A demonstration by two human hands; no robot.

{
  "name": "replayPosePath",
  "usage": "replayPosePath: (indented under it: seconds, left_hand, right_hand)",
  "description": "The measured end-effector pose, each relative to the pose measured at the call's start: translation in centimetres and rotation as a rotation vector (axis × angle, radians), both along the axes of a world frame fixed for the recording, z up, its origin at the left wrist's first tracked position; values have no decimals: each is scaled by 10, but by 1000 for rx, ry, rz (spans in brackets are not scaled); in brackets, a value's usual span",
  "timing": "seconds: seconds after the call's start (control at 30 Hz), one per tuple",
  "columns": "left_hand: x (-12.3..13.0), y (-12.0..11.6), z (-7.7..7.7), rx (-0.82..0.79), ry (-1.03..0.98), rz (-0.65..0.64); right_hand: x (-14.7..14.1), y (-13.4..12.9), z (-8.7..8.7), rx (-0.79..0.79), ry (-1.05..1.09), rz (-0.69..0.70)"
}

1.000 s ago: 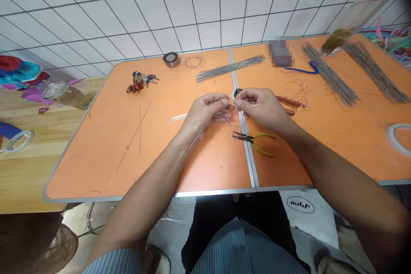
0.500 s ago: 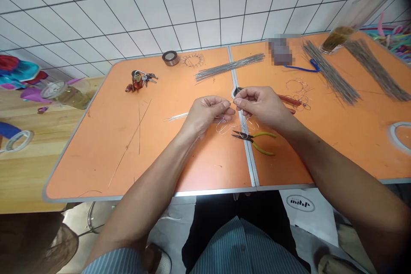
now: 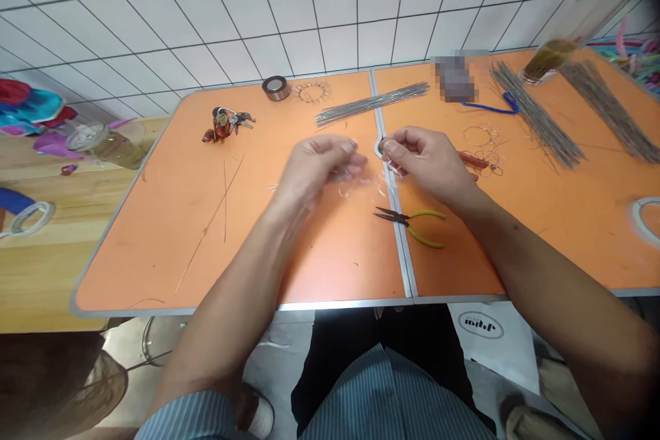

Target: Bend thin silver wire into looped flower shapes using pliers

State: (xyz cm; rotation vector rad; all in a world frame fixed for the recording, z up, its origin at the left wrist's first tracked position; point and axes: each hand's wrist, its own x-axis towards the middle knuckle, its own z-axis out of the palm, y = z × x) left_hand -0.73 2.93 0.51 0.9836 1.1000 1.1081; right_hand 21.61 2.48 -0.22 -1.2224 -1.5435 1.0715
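Observation:
My right hand (image 3: pixel 425 159) is closed in a pinch on a thin bent wire (image 3: pixel 382 185), above the metal seam of the orange table. Blurred loops of this wire hang below and between my hands. My left hand (image 3: pixel 324 165) is smeared by motion, fingers curled, a short gap to the left of the right one; whether it grips the wire does not show. Just below lie needle-nose pliers (image 3: pixel 399 217) with yellow handles, jaws apart. Partly hidden behind my right hand is a red-handled tool (image 3: pixel 473 160).
Bundles of straight wire lie at the back (image 3: pixel 371 104) and at the right (image 3: pixel 539 117). A tape roll (image 3: pixel 276 88), a wire ring (image 3: pixel 311 92) and keys (image 3: pixel 227 124) rest back left. A glass bottle (image 3: pixel 549 60) stands back right. Loose wires (image 3: pixel 210 223) lie at left.
My left hand has drawn away to the left, widening the gap between the hands. My right hand keeps its pinch, slightly further right. The wire loops have lifted off the pliers.

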Motion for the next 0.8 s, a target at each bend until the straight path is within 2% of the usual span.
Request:
replayPosePath:
  seconds: [0.07, 0.13, 0.23, 0.3, 0.43, 0.57, 0.67, 0.8]
  left_hand:
    - [-19, 10, 10, 25, -62, 173]
    - [-38, 19, 18, 55, -121, 289]
    - [-58, 28, 23, 63, -190, 393]
    - [-65, 31, 24, 67, -233, 444]
    - [-70, 35, 22, 65, -275, 487]
    - [-76, 41, 14, 69, -296, 482]
    - [-78, 44, 11, 68, -292, 485]
    - [-76, 44, 11, 41, -297, 483]
  right_hand:
    - [2, 1, -2, 34, -46, -35]
    - [3, 2, -4, 52, -129, -32]
    - [-5, 6, -6, 112, -314, 18]
    - [-21, 11, -5, 172, -453, 111]
    - [-75, 27, -2, 296, -667, 349]
    - [-129, 42, -5, 322, -826, 466]
    - [-150, 46, -8, 327, -934, 519]
    - [-157, 45, -10, 283, -993, 512]
